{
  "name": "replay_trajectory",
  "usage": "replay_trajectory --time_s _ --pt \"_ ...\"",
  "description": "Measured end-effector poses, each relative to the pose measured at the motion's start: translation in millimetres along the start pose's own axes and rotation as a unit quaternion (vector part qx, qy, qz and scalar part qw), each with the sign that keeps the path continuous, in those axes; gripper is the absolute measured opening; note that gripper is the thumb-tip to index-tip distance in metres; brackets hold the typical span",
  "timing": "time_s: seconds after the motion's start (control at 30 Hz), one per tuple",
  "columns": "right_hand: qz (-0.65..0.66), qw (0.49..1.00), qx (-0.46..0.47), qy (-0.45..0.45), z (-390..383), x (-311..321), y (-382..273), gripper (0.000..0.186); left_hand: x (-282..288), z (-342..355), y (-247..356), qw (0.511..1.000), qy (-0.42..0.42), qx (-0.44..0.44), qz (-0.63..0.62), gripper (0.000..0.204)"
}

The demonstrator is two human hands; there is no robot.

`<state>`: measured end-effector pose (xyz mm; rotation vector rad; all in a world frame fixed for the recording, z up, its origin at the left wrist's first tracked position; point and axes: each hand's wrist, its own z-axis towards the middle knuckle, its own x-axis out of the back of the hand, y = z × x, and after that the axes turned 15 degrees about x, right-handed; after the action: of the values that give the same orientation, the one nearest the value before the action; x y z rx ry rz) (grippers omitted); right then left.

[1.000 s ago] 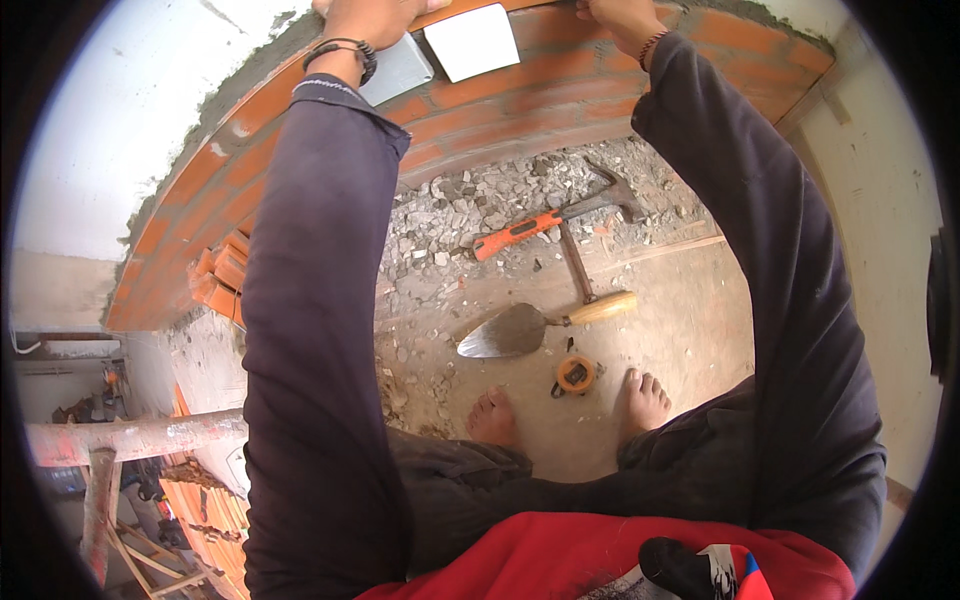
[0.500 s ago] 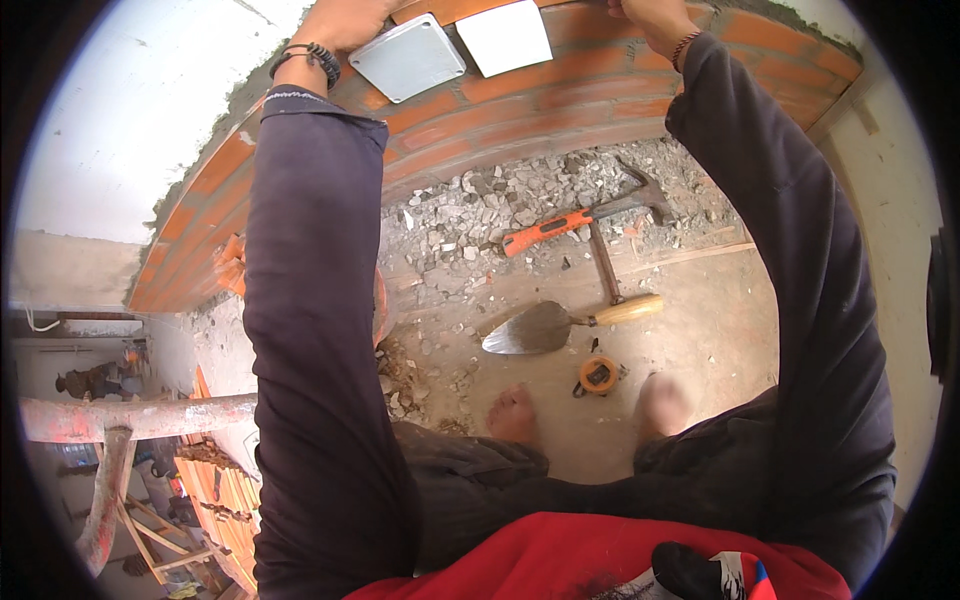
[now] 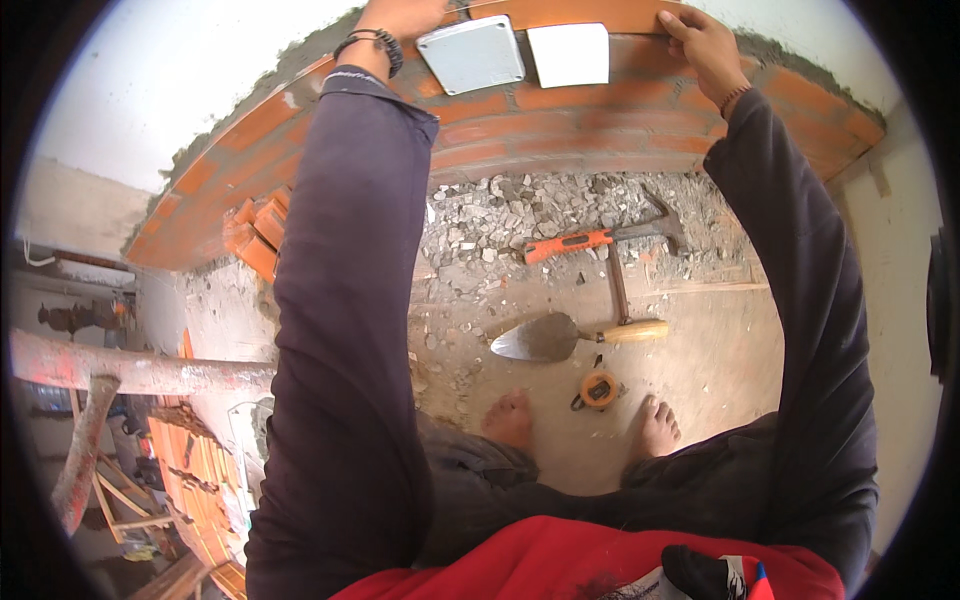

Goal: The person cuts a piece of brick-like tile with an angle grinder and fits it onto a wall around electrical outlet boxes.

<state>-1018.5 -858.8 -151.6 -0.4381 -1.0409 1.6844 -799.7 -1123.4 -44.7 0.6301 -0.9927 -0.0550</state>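
Observation:
A long orange brick (image 3: pixel 585 16) lies along the top of the brick wall (image 3: pixel 570 135), above two flat covers. My right hand (image 3: pixel 708 55) is closed on the brick's right end, thumb on its front face. My left hand (image 3: pixel 405 16) is beside the left end; its fingers are mostly cut off by the upper edge, so its grip is hidden. Just under the brick, a grey rectangular cover plate (image 3: pixel 473 55) with corner holes and a plain white square plate (image 3: pixel 569 55) sit against the wall face.
Below the wall lies rubble (image 3: pixel 510 215). On it rests an orange-handled hammer (image 3: pixel 570 245). Nearer are a trowel (image 3: pixel 540 338) with a wooden handle and an orange tape measure (image 3: pixel 598 390), close to my feet. Loose bricks (image 3: pixel 258 232) and a rough wooden pole (image 3: pixel 150 370) stand at the left.
The view has shifted, so the wall and plates appear further right. More of the brick and my right hand's fingers now show. Both hands remain near the brick's ends.

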Motion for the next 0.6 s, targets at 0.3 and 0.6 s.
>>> replay_trajectory --time_s 0.3,0.6 --pt "0.026 0.999 -0.019 0.016 2.4 1.0 9.3 0.035 9.3 -2.3 -19.2 0.999 0.034 0.014 -0.019 0.030" --pt "0.039 0.999 -0.025 0.007 5.7 0.5 9.1 0.036 12.3 -2.2 -16.3 0.999 0.034 0.009 -0.013 0.031"
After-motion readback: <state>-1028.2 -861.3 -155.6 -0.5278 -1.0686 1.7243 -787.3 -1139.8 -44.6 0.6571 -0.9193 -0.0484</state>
